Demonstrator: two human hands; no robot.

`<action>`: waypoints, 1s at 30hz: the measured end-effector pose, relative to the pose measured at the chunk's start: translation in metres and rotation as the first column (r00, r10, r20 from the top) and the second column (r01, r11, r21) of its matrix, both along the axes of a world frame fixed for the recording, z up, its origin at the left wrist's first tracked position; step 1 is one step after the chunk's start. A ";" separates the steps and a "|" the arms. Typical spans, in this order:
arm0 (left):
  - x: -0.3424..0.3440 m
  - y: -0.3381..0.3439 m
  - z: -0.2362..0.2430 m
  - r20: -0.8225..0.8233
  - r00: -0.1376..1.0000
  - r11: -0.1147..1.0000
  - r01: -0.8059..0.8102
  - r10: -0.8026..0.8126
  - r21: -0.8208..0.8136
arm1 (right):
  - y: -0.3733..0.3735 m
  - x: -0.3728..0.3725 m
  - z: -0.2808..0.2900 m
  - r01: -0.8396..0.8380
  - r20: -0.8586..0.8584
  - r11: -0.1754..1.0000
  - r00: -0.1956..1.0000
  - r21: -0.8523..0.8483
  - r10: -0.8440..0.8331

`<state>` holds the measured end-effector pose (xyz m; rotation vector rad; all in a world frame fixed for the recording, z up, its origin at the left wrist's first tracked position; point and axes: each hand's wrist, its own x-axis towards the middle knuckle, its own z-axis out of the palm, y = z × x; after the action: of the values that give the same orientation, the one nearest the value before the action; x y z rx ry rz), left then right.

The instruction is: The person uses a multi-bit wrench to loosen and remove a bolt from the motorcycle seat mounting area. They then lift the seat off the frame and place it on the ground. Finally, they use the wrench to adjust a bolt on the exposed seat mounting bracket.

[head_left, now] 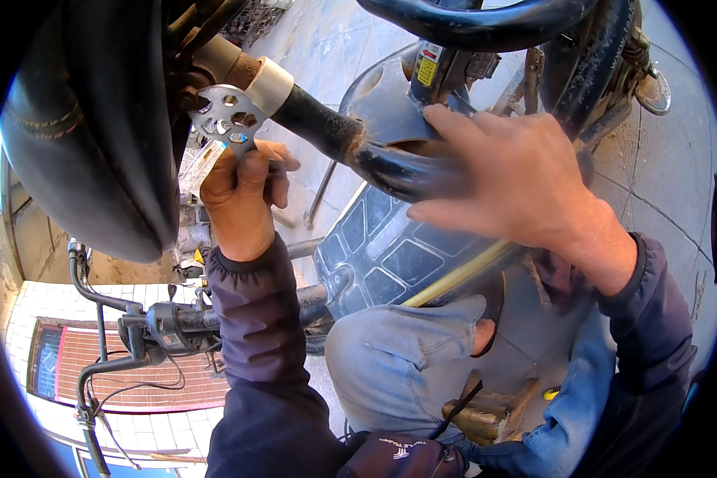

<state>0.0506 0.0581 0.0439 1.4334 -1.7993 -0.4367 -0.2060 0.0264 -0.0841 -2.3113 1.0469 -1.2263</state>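
My left hand (243, 203) grips a flat silver wrench (229, 116) with several cut-out holes. The wrench head sits against a rusty nut (190, 99) under the black saddle (88, 151). Beside it, a pale collar (272, 86) circles the black frame tube (315, 118). My right hand (518, 179), slightly blurred, lies over the bent lower part of that tube, thumb and forefinger spread apart. Whether its palm touches the tube I cannot tell; its other fingers are partly hidden.
Behind the tube is a dark footboard (410, 267) with outlined panels. A black curved bar (486, 22) crosses the top. Handlebars (179, 323) stand at left, next to a white tiled wall (28, 311). A wooden stool (482, 418) is low by my legs.
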 end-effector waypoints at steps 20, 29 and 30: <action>-0.010 -0.006 -0.015 -0.204 0.979 0.985 -0.024 -0.011 -0.170 | 0.000 -0.001 0.000 0.002 -0.028 1.000 1.000 -0.013 -0.002; -0.018 -0.002 -0.028 -0.297 0.952 0.992 0.042 -0.077 -0.120 | -0.002 0.001 -0.002 0.007 -0.030 1.000 1.000 -0.030 -0.008; -0.019 -0.002 -0.029 -0.326 0.941 0.993 0.062 -0.094 -0.105 | -0.002 0.000 -0.002 0.006 -0.035 0.999 0.999 -0.031 -0.007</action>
<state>0.0315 0.0564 0.0151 1.1495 -1.5848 -0.5894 -0.2058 0.0247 -0.0859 -2.3623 1.0555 -1.2177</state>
